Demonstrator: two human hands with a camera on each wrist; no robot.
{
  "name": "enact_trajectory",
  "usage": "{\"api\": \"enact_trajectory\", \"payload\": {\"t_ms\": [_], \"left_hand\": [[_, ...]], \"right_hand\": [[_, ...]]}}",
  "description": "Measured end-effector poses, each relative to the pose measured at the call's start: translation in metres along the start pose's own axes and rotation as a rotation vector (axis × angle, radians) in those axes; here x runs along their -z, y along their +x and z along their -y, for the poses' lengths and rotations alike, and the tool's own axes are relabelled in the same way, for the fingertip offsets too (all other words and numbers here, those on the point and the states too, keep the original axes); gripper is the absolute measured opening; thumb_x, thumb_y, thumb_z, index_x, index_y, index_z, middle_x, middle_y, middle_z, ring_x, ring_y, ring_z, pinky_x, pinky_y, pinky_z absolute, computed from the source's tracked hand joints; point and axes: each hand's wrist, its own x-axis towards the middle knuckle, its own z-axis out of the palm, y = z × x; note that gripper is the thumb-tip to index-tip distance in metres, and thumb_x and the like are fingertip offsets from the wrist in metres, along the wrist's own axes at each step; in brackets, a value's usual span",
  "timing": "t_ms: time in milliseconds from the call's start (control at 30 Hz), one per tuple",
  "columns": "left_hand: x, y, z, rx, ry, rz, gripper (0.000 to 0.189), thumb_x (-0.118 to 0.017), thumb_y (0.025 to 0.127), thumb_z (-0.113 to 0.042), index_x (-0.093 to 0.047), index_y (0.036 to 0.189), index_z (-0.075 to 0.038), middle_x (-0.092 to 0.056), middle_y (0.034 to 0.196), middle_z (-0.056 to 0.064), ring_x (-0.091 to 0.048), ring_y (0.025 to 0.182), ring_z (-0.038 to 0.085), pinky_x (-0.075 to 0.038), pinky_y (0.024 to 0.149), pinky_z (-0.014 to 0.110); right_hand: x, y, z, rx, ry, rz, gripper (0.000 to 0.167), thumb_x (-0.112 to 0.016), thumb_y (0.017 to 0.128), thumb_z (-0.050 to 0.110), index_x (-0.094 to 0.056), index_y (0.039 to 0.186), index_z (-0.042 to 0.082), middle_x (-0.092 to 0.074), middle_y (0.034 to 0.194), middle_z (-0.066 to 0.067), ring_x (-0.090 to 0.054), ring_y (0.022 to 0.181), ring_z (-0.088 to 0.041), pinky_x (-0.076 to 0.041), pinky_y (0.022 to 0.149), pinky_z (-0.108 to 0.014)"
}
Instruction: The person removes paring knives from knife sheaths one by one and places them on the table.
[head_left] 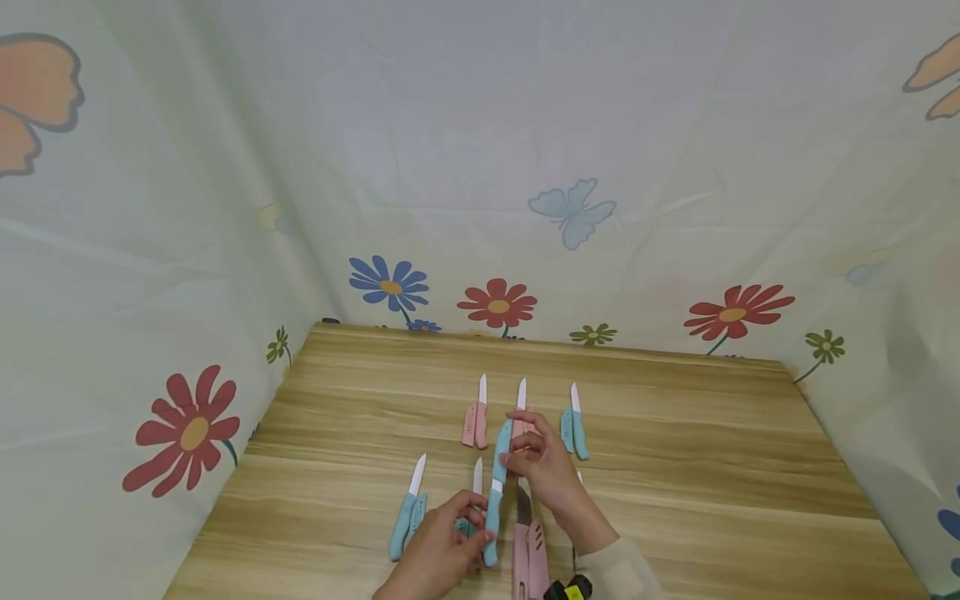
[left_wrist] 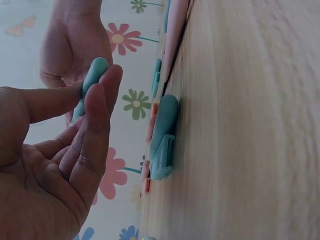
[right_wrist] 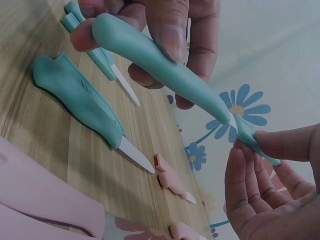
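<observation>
My left hand (head_left: 438, 550) pinches the teal handle of a small paring knife (right_wrist: 165, 72) between thumb and fingers. With its fingertips and thumb, my right hand (head_left: 551, 475) grips the teal sheath (right_wrist: 248, 137) at the blade end. A short strip of white blade shows between handle and sheath in the right wrist view; the sheath covers the rest. Knife and sheath are held up over the wooden table, tilted, with the handle towards me. Under the hands lies another teal knife (right_wrist: 82, 102) beside its sheath, partly hidden by my left hand in the head view.
On the wooden table (head_left: 675, 433) lie a teal knife (head_left: 403, 527) at left, pink knives (head_left: 482, 425) at the back, and a teal knife (head_left: 578, 433) at back right, with loose sheaths beside them. A larger pink knife (head_left: 521, 554) lies near the front. Flowered cloth (head_left: 637, 275) surrounds the table.
</observation>
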Motion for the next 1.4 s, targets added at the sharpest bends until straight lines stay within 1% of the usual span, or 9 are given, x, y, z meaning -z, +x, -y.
{"api": "enact_trajectory", "payload": {"t_ms": [233,400,600,833,1200,1400], "left_hand": [[0.0,0.0,0.001,-0.004,-0.009,-0.009,0.029,-0.073,0.096,-0.014,-0.063,0.123,-0.012,-0.066,0.099,0.002,-0.067,0.06,0.013,-0.057,0.053,0.025],[0.0,-0.001,0.001,-0.007,-0.011,-0.006,0.03,-0.073,0.096,-0.014,-0.062,0.124,-0.012,-0.065,0.1,0.003,-0.067,0.06,0.013,-0.058,0.054,0.025],[0.0,-0.003,0.002,-0.014,0.004,-0.006,0.031,-0.073,0.096,-0.015,-0.062,0.125,-0.011,-0.065,0.101,0.002,-0.067,0.06,0.012,-0.058,0.055,0.025],[0.0,-0.003,0.003,-0.01,0.005,-0.003,0.031,-0.073,0.096,-0.013,-0.062,0.125,-0.011,-0.064,0.1,0.002,-0.067,0.06,0.011,-0.058,0.055,0.024],[-0.001,-0.004,0.005,-0.017,-0.001,0.003,0.031,-0.072,0.096,-0.011,-0.061,0.126,-0.01,-0.064,0.101,0.002,-0.065,0.059,0.009,-0.058,0.055,0.023],[0.0,-0.006,0.007,-0.024,-0.002,0.006,0.031,-0.073,0.096,-0.011,-0.061,0.125,-0.01,-0.064,0.101,0.003,-0.067,0.06,0.012,-0.056,0.054,0.024]], "right_hand": [[0.0,0.002,0.002,0.011,0.006,0.01,0.058,-0.07,0.089,-0.009,-0.055,0.14,0.013,-0.062,0.091,-0.009,-0.066,0.075,-0.017,-0.063,0.075,-0.041],[0.001,0.004,0.002,0.011,0.002,0.009,0.058,-0.07,0.089,-0.009,-0.056,0.14,0.016,-0.062,0.093,-0.012,-0.066,0.076,-0.018,-0.063,0.076,-0.042],[0.002,0.006,0.005,0.012,-0.009,-0.005,0.057,-0.07,0.09,-0.008,-0.057,0.139,0.018,-0.062,0.095,-0.013,-0.066,0.078,-0.019,-0.063,0.078,-0.044],[0.003,0.007,0.009,0.018,0.006,-0.012,0.057,-0.071,0.09,-0.007,-0.059,0.139,0.02,-0.063,0.095,-0.013,-0.066,0.079,-0.019,-0.062,0.075,-0.041],[0.003,0.011,0.01,0.028,0.009,-0.037,0.059,-0.071,0.09,-0.008,-0.059,0.14,0.019,-0.063,0.094,-0.013,-0.065,0.077,-0.017,-0.062,0.076,-0.044],[0.003,0.015,0.01,0.026,0.004,-0.053,0.059,-0.07,0.09,-0.008,-0.058,0.141,0.02,-0.063,0.094,-0.011,-0.065,0.076,-0.017,-0.062,0.077,-0.046]]}}
